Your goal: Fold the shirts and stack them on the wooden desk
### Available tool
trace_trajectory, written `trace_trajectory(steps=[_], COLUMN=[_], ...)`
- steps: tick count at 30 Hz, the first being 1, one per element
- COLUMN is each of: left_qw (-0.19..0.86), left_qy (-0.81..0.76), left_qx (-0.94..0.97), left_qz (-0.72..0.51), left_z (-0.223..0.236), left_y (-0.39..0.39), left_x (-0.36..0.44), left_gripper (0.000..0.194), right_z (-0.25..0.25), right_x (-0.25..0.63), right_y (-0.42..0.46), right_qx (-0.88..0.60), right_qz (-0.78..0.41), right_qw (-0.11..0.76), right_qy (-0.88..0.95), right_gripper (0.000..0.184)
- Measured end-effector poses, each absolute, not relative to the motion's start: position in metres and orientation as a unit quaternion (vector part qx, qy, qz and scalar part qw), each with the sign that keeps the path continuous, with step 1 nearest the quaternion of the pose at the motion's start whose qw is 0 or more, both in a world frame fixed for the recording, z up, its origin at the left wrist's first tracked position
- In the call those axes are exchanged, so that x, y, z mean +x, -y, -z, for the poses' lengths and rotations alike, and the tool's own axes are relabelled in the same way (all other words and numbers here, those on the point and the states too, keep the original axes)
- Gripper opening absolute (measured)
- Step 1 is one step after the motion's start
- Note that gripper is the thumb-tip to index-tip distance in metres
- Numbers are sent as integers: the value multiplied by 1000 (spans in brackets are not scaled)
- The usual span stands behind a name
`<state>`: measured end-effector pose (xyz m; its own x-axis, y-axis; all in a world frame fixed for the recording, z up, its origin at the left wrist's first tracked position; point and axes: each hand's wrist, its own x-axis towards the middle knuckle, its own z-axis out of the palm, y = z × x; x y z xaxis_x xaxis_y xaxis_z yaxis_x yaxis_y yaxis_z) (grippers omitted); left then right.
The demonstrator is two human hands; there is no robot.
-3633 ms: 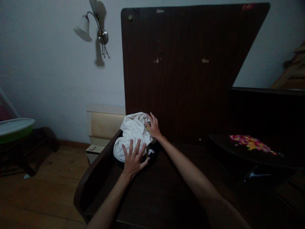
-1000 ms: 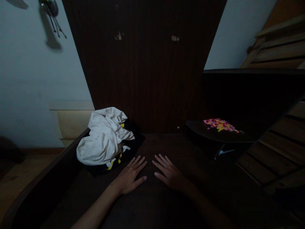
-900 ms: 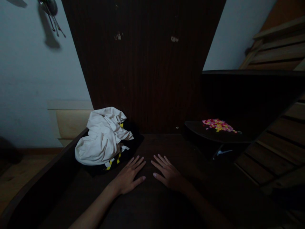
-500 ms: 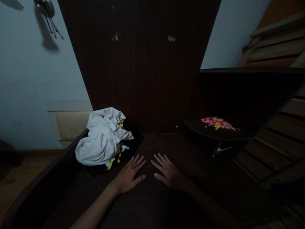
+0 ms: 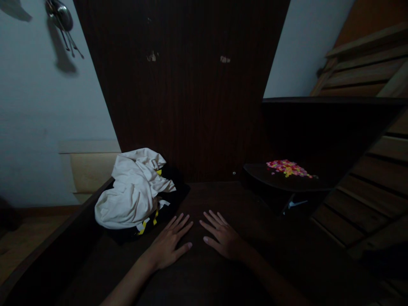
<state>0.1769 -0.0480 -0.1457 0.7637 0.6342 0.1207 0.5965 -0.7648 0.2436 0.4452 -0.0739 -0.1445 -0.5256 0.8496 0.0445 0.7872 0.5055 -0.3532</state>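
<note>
The left hand (image 5: 170, 242) and right hand (image 5: 223, 238) appear to rest on the dark desk (image 5: 213, 195), fingers spread, gripping nothing; the step in hand is judged a rest. White cloth (image 5: 134, 191) lies bunched just beyond and left of the left fingertips; taking it up would call for a short leftward reach. Black fabric (image 5: 175, 189) beneath merges with shadow. Beyond the right fingers, coloured bits (image 5: 288, 168) are too small to identify; the wall lamp (image 5: 62, 17), farthest, is cut off.

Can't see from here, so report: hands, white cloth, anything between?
Left hand, right hand: empty, spread on dark tabletop. White cloth: bunched, left of both. Between cloth and left hand: black fabric, yellow strips.
</note>
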Motion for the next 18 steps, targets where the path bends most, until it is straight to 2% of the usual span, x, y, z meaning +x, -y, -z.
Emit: trace_trajectory(steps=[18], left_qw=[123], left_qy=[-339], left_qx=[928], left_qz=[-97], left_z=[143], left_y=[47], left_x=[180], left_gripper=[61], right_z=[150], right_x=[446], right_y=[73], right_qx=[-476], right_qz=[-136], right_qw=[113], right_qy=[862], right_gripper=[58])
